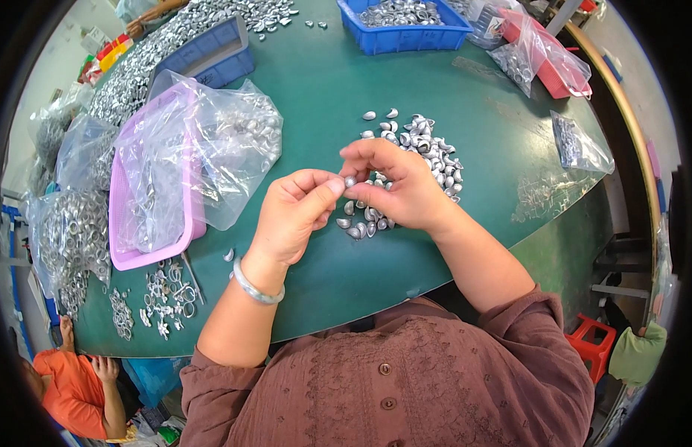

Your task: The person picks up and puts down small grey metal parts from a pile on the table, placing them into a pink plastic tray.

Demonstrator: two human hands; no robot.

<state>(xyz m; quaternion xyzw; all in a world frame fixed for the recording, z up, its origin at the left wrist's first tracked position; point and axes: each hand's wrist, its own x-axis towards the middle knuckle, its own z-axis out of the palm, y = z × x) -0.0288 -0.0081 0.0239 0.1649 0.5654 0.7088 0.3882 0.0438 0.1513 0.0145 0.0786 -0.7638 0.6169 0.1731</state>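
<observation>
A small silver metal piece (pixel 350 181) is pinched between the thumb and fingers of my left hand (pixel 300 207). From the other side, my right hand (pixel 399 183) has its thumb and fingertips on the same piece, its fingers curled round. The fingers partly cover the piece, so its full shape is hidden. Under and beyond my right hand lies a loose pile of curved, shell-like silver metal pieces (pixel 444 160) on the green table (pixel 323 97). One stray curved piece (pixel 229 255) lies beside my left wrist.
Left of my hands stands a pink basket (pixel 191 223) with plastic bags (pixel 238 141). Rings and small metal parts (pixel 167 294) lie nearer. Blue trays (pixel 416 41), a red bin (pixel 562 82) and a big metal heap (pixel 156 63) are farther off. A person in orange (pixel 78 391) sits at left.
</observation>
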